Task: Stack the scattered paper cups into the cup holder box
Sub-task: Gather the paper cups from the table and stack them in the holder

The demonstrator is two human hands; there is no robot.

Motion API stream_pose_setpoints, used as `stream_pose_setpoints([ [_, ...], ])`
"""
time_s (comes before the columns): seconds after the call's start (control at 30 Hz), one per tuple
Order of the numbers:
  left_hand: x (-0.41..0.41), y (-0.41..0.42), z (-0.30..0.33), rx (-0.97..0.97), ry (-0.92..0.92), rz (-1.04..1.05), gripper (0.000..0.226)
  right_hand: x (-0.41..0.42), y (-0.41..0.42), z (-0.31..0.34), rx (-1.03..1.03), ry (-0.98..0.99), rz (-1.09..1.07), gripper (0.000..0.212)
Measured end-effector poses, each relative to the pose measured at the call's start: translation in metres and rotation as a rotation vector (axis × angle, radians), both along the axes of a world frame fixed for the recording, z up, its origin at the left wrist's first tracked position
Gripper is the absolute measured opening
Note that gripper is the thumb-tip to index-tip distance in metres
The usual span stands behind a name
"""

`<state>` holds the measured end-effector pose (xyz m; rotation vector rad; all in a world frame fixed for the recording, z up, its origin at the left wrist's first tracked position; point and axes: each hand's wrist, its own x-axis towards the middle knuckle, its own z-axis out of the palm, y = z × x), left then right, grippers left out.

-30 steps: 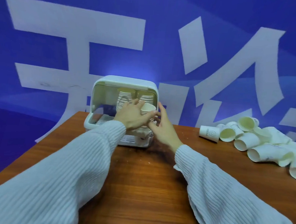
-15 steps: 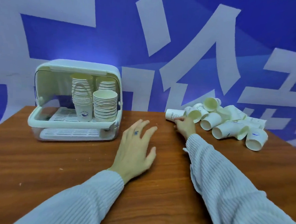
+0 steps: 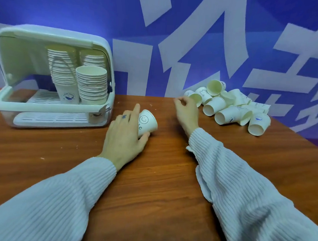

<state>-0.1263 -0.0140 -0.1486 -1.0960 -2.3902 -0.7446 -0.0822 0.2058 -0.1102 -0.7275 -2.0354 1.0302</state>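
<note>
A white cup holder box (image 3: 49, 109) with its lid raised stands at the back left of the table; three stacks of paper cups (image 3: 92, 84) stand inside it. My left hand (image 3: 124, 135) grips a paper cup with a smiley face (image 3: 147, 122), lying on its side on the table. My right hand (image 3: 185, 111) is loosely curled, its fingertips touching the nearest cup (image 3: 193, 97) of the scattered pile (image 3: 229, 106) at the back right; it does not grip it.
The wooden table (image 3: 160, 176) runs to a blue wall with large white characters (image 3: 206, 39). Its right edge slants away just past the cup pile. Small crumbs dot the wood.
The view swung from the box to the pile. My left hand, flat on the table before, now grips a smiley cup. My right hand stays at the pile's near edge.
</note>
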Motion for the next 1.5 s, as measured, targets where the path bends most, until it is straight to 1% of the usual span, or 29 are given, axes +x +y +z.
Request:
stream_pose_setpoints([
  [0.03,0.002,0.001,0.000,0.010,0.000,-0.013,0.087,-0.005,0.015,-0.004,0.060,-0.080,-0.106,0.021],
  [0.1,0.003,0.001,-0.001,0.028,0.015,-0.047,0.086,-0.017,0.039,-0.011,0.135,-0.263,-0.190,0.032],
  [0.13,0.004,0.000,-0.001,0.035,0.023,-0.060,0.086,-0.022,0.048,-0.015,0.159,-0.335,-0.202,0.036],
  [0.2,0.003,-0.001,-0.002,0.045,0.030,-0.066,0.085,-0.033,0.059,-0.019,0.219,-0.417,-0.210,0.040],
  [0.33,0.000,0.000,-0.001,0.087,0.028,-0.052,0.084,-0.057,0.072,-0.034,0.332,-0.655,-0.151,0.051],
  [0.37,-0.003,0.001,0.000,0.103,0.021,-0.048,0.084,-0.061,0.074,-0.034,0.348,-0.676,-0.152,0.050],
  [0.43,-0.007,0.003,0.002,0.125,-0.008,-0.037,0.084,-0.060,0.070,-0.032,0.443,-0.610,-0.171,0.039],
  [0.5,-0.007,0.002,0.003,0.155,-0.061,-0.025,0.083,-0.054,0.059,-0.029,0.589,-0.468,-0.169,0.025],
  [0.57,-0.005,-0.002,0.008,0.223,-0.119,-0.029,0.079,-0.044,0.044,-0.026,0.618,-0.327,-0.140,0.023],
  [0.7,-0.004,-0.014,0.034,0.461,-0.166,-0.046,0.069,-0.024,0.001,-0.012,0.510,0.003,-0.087,0.026],
  [0.73,-0.006,-0.018,0.043,0.542,-0.177,-0.038,0.067,-0.020,-0.014,-0.003,0.461,0.113,-0.055,0.024],
  [0.8,-0.013,-0.027,0.061,0.697,-0.221,-0.012,0.066,-0.014,-0.047,0.019,0.301,0.304,0.052,0.018],
  [0.83,-0.018,-0.034,0.068,0.767,-0.243,0.004,0.065,-0.013,-0.064,0.031,0.233,0.375,0.116,0.019],
  [0.87,-0.024,-0.041,0.073,0.831,-0.264,0.018,0.065,-0.013,-0.080,0.041,0.198,0.436,0.166,0.023],
  [0.93,-0.037,-0.057,0.080,0.929,-0.269,0.060,0.067,-0.019,-0.106,0.060,0.191,0.533,0.239,0.028],
  [1.03,-0.054,-0.080,0.087,1.072,-0.263,0.139,0.069,-0.038,-0.133,0.081,0.291,0.547,0.331,0.024],
  [1.1,-0.063,-0.090,0.093,1.176,-0.286,0.168,0.068,-0.055,-0.145,0.090,0.382,0.490,0.398,0.024],
  [1.17,-0.067,-0.095,0.097,1.229,-0.295,0.187,0.065,-0.068,-0.153,0.096,0.479,0.403,0.471,0.029],
  [1.27,-0.070,-0.097,0.098,1.246,-0.293,0.177,0.064,-0.081,-0.156,0.100,0.527,0.224,0.587,0.035],
  [1.37,-0.075,-0.096,0.097,1.223,-0.298,0.158,0.064,-0.088,-0.158,0.089,0.563,0.062,0.640,0.036],
  [1.43,-0.075,-0.095,0.097,1.200,-0.300,0.141,0.068,-0.092,-0.162,0.076,0.642,0.027,0.639,0.032],
  [1.5,-0.075,-0.094,0.098,1.168,-0.298,0.110,0.075,-0.096,-0.165,0.062,0.712,0.071,0.583,0.031],
])
